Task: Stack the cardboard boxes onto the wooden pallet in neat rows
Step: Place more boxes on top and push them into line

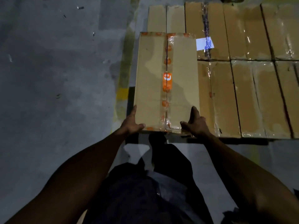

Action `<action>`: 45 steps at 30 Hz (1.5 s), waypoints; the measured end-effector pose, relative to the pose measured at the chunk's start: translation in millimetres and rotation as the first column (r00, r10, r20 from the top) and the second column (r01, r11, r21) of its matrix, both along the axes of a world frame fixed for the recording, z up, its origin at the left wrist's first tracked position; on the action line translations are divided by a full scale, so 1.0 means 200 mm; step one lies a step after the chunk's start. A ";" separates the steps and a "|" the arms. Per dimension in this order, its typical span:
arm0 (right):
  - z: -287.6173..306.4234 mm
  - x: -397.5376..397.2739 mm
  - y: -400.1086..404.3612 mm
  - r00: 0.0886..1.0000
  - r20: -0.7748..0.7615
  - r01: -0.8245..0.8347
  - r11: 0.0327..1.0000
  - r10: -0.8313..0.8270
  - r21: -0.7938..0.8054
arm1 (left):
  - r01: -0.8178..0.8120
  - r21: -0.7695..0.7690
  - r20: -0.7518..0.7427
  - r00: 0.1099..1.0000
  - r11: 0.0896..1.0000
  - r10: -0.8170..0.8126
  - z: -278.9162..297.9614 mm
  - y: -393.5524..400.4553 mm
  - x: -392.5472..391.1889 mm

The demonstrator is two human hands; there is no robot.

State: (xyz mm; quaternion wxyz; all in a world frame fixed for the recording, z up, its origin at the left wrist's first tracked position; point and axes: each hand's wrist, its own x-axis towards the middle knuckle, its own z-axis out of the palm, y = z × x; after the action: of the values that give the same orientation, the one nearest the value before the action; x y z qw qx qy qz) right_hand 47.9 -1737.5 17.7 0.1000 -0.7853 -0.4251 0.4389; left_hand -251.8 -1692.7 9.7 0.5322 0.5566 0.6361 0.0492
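A long cardboard box [152, 81] sealed with clear tape bearing orange marks lies lengthwise in front of me, at the left end of the stacked rows. My left hand [131, 122] grips its near left corner, thumb on top and fingers along the side. My right hand [196, 122] grips the near right corner, thumb on top, fingers down between this box and its neighbour. To the right, several taped cardboard boxes [246, 97] lie in two rows. The wooden pallet [226, 140] shows only as a dark edge under the near row.
Grey concrete floor [56, 94] stretches to the left, with a worn yellow painted line [123, 91] beside the box. A white label [204, 44] sits on a far-row box. My legs in dark clothes stand right at the stack's near edge.
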 end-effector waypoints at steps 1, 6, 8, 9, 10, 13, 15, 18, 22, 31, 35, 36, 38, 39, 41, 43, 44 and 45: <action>-0.02 0.01 -0.02 1.000 -0.012 0.019 1.000 -0.019 0.018 | 0.006 0.004 0.043 0.999 1.000 -0.006 -0.01 -0.02 -0.01; -0.11 0.01 -0.03 0.998 0.005 0.060 0.995 -0.061 0.075 | 0.052 0.049 0.078 0.995 0.997 -0.056 -0.06 -0.04 -0.01; -0.12 0.01 -0.04 0.997 -0.008 0.082 0.990 -0.082 0.114 | 0.087 0.080 -0.036 0.996 0.993 -0.084 -0.09 -0.04 0.00; -0.13 0.01 -0.04 0.995 -0.027 0.098 0.987 -0.095 0.125 | 0.110 0.095 -0.105 0.989 0.989 -0.100 -0.09 -0.04 0.00; -0.12 0.00 -0.04 0.994 -0.035 0.108 0.986 -0.104 0.128 | 0.128 0.118 -0.166 0.980 0.985 -0.108 -0.09 -0.04 0.01; -0.10 0.03 -0.03 0.995 -0.014 0.096 0.979 -0.095 0.179 | 0.136 0.169 -0.238 0.967 0.976 -0.093 -0.06 -0.02 0.03; -0.08 0.05 -0.01 0.995 -0.004 0.098 0.973 -0.099 0.207 | 0.127 0.205 -0.235 0.969 0.970 -0.077 -0.04 0.01 0.05; -0.04 0.07 0.05 0.989 -0.050 0.149 0.954 -0.141 0.261 | 0.109 0.244 -0.203 0.977 0.963 -0.059 -0.01 0.06 0.07; -0.06 0.10 0.09 0.975 -0.113 0.217 0.928 -0.191 0.303 | 0.104 0.264 -0.218 0.975 0.959 -0.046 0.04 0.11 0.10; -0.23 0.14 0.02 0.980 -0.077 0.197 0.947 -0.184 0.252 | 0.041 0.231 -0.243 0.970 0.972 0.017 -0.08 -0.03 0.17; -0.28 0.14 -0.02 0.985 -0.038 0.172 0.950 -0.167 0.262 | 0.027 0.233 -0.238 0.971 0.972 0.030 -0.10 -0.05 0.17; -0.30 0.14 -0.02 0.986 -0.032 0.167 0.951 -0.164 0.259 | 0.026 0.232 -0.236 0.971 0.972 0.030 -0.10 -0.05 0.17; -0.31 0.15 -0.03 0.986 -0.020 0.167 0.955 -0.167 0.246 | 0.018 0.227 -0.228 0.973 0.974 0.036 -0.10 -0.05 0.17; -0.31 0.15 -0.03 0.985 -0.015 0.170 0.956 -0.171 0.241 | 0.016 0.226 -0.227 0.973 0.974 0.037 -0.10 -0.05 0.17; -0.30 0.14 -0.04 0.986 0.003 0.160 0.957 -0.165 0.240 | 0.021 0.225 -0.223 0.974 0.974 0.030 -0.10 -0.05 0.17; -0.29 0.13 -0.06 0.988 0.004 0.152 0.959 -0.158 0.239 | 0.030 0.229 -0.222 0.975 0.973 0.022 -0.09 -0.05 0.16; -0.30 0.14 -0.06 0.988 0.000 0.151 0.961 -0.155 0.231 | 0.035 0.232 -0.221 0.975 0.972 0.017 -0.09 -0.05 0.16; -0.32 0.15 -0.06 0.988 0.001 0.149 0.964 -0.153 0.218 | 0.039 0.234 -0.218 0.976 0.971 0.013 -0.09 -0.05 0.16</action>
State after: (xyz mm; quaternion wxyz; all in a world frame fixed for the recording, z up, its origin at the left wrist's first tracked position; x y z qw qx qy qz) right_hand 78.4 -1749.8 -46.1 0.2147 -0.8037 -0.4104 0.3737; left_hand -219.7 -1702.0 -8.4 0.3891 0.6224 0.6765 0.0599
